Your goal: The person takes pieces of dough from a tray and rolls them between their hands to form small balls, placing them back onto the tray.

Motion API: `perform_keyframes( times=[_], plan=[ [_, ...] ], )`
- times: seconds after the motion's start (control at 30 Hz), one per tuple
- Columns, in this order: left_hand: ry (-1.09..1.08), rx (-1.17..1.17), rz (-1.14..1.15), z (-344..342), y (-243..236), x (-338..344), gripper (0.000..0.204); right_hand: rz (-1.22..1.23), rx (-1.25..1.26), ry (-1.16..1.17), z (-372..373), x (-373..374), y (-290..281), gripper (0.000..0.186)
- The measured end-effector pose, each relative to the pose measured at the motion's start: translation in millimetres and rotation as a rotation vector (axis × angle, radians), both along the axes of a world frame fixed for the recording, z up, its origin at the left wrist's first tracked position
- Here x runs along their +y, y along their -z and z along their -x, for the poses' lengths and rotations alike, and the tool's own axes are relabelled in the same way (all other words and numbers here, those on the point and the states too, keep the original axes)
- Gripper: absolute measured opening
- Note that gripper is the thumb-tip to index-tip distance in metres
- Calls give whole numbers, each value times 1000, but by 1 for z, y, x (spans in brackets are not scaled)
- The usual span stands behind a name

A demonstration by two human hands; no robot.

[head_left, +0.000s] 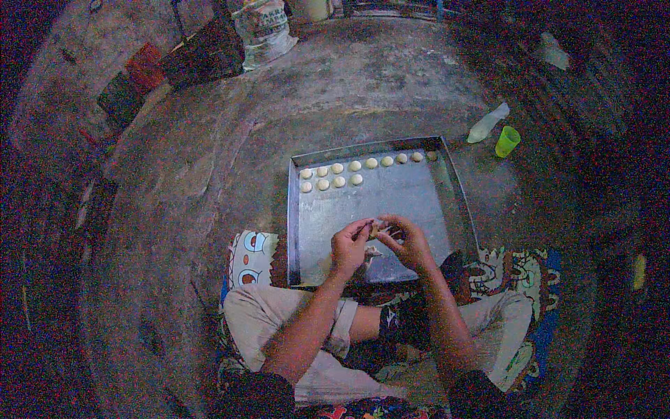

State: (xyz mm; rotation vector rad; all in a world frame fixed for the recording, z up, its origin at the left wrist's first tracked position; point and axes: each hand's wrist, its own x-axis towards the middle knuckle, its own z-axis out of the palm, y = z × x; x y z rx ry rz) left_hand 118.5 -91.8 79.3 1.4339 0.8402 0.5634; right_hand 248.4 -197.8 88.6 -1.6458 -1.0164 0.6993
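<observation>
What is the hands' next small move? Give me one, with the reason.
Probably set the small piece on the tray, right of the last pale ball in the nearer row, if it is ready (too blurred to tell): the left hand and right hand have it at their fingertips over the tray, and that row stops at four with bare tray beyond.

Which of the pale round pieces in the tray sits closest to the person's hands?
The rightmost piece of the shorter, nearer row; the others lie farther left or farther back.
</observation>
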Motion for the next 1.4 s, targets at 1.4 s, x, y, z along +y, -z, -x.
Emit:
perform_keyframes(
  times=[1.4],
  plan=[
    [-46, -75, -186, 2, 6, 0, 14, -143, -186, -66, -2, 2, -1, 6]
  ],
)
